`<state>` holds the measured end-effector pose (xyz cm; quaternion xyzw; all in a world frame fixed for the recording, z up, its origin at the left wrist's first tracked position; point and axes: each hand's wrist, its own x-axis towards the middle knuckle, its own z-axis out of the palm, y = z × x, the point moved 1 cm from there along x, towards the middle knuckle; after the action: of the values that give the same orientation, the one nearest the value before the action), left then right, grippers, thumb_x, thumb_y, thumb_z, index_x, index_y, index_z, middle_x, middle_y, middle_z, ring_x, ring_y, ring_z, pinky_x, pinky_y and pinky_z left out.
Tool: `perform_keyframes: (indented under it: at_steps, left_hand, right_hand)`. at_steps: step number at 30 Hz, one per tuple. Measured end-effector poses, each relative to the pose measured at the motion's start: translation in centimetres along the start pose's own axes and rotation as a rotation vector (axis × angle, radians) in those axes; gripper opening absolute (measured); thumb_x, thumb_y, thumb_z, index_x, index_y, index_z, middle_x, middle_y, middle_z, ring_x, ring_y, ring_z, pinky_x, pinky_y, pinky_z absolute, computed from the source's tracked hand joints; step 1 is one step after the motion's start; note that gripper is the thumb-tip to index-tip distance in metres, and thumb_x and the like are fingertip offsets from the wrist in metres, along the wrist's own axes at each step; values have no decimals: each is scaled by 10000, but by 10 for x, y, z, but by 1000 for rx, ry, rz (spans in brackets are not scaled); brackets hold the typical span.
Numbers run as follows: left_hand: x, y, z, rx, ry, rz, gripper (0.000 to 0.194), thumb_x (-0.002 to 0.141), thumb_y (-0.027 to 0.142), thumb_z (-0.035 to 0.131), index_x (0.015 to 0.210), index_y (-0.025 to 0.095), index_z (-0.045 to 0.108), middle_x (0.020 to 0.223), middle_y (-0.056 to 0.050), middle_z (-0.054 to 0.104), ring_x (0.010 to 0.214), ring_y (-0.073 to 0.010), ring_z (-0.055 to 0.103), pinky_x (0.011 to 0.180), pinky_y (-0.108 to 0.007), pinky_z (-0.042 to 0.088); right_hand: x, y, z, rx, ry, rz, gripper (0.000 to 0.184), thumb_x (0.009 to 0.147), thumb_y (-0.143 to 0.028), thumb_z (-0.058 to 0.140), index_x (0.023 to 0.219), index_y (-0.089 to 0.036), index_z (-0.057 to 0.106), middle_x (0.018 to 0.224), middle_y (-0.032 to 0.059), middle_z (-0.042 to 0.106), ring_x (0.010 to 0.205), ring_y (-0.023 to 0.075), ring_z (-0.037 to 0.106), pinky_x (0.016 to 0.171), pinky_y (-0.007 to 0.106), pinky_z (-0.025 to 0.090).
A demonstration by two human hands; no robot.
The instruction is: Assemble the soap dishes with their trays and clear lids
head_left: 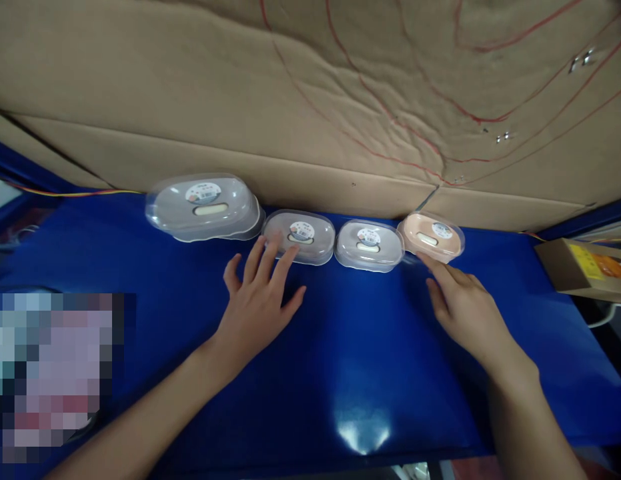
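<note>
A row of oval lidded plastic boxes, with clear lids and round labels, stands along the cardboard wall. My left hand (260, 293) is open, its fingers spread at the front of a grey box (317, 248); whether they touch it I cannot tell. A second grey box (387, 248) sits beside it, between my hands. At the right end, a peach box (415, 230) is nearest to my right hand (463, 303). That hand's index finger points at the box's front edge, thumb apart, holding nothing visible. A larger grey box or stack (170, 207) stands at the left end.
The boxes stand on a shiny blue tabletop (300, 400). Behind it rises a brown cardboard wall (190, 87) marked with red curved lines. A cardboard carton (565, 270) with a yellow label lies at the right edge. A pixelated patch covers the lower left.
</note>
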<state>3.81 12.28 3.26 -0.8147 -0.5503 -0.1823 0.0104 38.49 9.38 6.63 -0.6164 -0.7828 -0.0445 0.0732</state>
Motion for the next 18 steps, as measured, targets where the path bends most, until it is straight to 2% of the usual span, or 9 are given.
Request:
perform_keyframes:
  at_steps: [2, 6, 9, 11, 15, 18]
  left_hand:
    - [-1, 0, -2, 18, 5, -8, 597, 1056, 328, 565, 1616, 206, 395, 1682, -246, 439, 1552, -465, 414, 1220, -732, 233]
    - [-2, -3, -10, 45, 69, -34, 645, 1002, 456, 674, 1589, 285, 468, 1472, -191, 618, 1362, -443, 582, 1222, -706, 257]
    - [-1, -6, -11, 13, 76, -28, 693, 944, 558, 738, 1542, 294, 508, 1589, -208, 506, 1449, -466, 510, 1228, -699, 268]
    - [1, -7, -10, -56, 40, -27, 717, 937, 561, 744, 1541, 276, 484, 1656, -222, 439, 1509, -470, 457, 1214, -683, 316]
    - [4, -8, -12, -247, -25, -52, 634, 940, 489, 735, 1486, 284, 487, 1552, -172, 576, 1446, -397, 556, 1145, -576, 453]
    - [3, -5, -21, -394, -72, -18, 642, 929, 530, 734, 1465, 286, 479, 1540, -145, 585, 1436, -362, 569, 1142, -540, 472]
  right_hand:
    - [1, -9, -1, 64, 9, -45, 489, 1093, -228, 424, 1577, -213, 492, 1386, 169, 731, 1194, 362, 743, 980, 567, 610]
    - [1, -29, 1, 232, -29, -182, 457, 1106, -241, 467, 1558, -283, 506, 1455, 104, 707, 1312, 305, 696, 1084, 552, 574]
    - [0, -44, 7, 308, -73, -275, 418, 1106, -238, 490, 1517, -280, 554, 1443, 100, 718, 1307, 293, 702, 1109, 557, 562]
    - [-1, -52, 11, 343, -101, -325, 394, 1106, -234, 495, 1488, -273, 581, 1436, 99, 723, 1301, 284, 707, 1111, 546, 565]
    - [-3, -63, 14, 380, -138, -388, 409, 1110, -237, 484, 1511, -266, 556, 1460, 103, 707, 1330, 273, 691, 1120, 533, 568]
    - [-4, -65, 15, 379, -135, -372, 462, 1107, -263, 503, 1569, -252, 494, 1514, 124, 663, 1378, 289, 657, 1141, 546, 558]
